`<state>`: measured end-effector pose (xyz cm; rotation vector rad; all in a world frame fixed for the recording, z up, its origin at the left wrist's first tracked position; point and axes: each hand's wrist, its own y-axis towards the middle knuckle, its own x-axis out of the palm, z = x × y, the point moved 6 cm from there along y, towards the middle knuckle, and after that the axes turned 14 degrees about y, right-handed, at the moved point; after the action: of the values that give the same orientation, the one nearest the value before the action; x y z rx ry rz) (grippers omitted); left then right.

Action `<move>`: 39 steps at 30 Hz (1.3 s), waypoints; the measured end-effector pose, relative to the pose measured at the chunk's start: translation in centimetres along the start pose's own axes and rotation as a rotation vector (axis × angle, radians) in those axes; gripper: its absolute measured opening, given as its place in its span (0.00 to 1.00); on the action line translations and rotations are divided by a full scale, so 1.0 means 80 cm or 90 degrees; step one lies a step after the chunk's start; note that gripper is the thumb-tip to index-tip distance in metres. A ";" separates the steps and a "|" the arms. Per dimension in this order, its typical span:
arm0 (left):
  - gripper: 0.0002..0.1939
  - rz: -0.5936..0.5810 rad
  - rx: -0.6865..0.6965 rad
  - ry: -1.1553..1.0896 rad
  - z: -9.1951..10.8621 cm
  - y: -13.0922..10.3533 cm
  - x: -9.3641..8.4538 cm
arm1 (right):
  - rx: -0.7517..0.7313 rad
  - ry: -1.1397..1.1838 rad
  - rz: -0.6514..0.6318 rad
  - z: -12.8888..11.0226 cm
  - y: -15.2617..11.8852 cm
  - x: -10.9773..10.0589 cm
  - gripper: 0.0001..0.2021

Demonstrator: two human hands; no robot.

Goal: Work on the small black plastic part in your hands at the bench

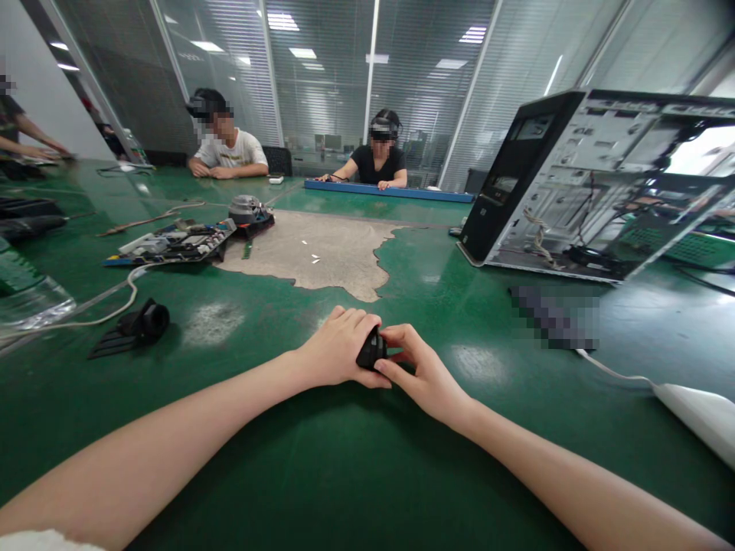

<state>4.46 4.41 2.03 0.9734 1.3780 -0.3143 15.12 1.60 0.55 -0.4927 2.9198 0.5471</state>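
My left hand point(343, 348) is closed over a small black part point(373, 349) with a rounded, stepped end; its kind is unclear. Much of the part is hidden beneath my palm and fingers. On its right side, my right hand point(419, 371) grips that stepped end between bent fingers and thumb. Both hands are low over the green tabletop point(276, 451), near the middle of the view. Farther left lies another black piece point(138, 325), with a round opening and a flat base.
A circuit board point(178, 243) and a cooling fan point(249, 210) lie at the left on a bare tan patch point(327, 245). An opened computer case point(602, 184) stands at right. A plastic bottle point(28, 287) is far left. Two people point(230, 153) sit across the table.
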 end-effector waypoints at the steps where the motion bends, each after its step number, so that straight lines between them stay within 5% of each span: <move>1: 0.37 0.001 0.001 0.002 0.000 0.000 0.000 | -0.012 -0.002 -0.005 -0.001 0.000 0.001 0.13; 14: 0.38 -0.007 0.005 0.022 0.001 0.001 -0.002 | 0.033 0.018 0.012 0.002 0.001 -0.001 0.12; 21: 0.37 0.002 0.005 0.022 0.001 -0.001 -0.002 | -0.052 -0.008 -0.018 -0.006 -0.002 0.001 0.13; 31: 0.38 -0.011 0.003 0.018 0.001 0.001 -0.001 | 0.012 0.012 0.016 0.003 0.002 -0.003 0.13; 39: 0.38 -0.001 0.004 0.014 0.000 0.000 -0.002 | -0.056 -0.002 -0.009 -0.006 -0.001 -0.001 0.09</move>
<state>4.43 4.35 2.16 0.9828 1.3994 -0.3098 15.14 1.37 1.02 -0.5231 2.8963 0.6767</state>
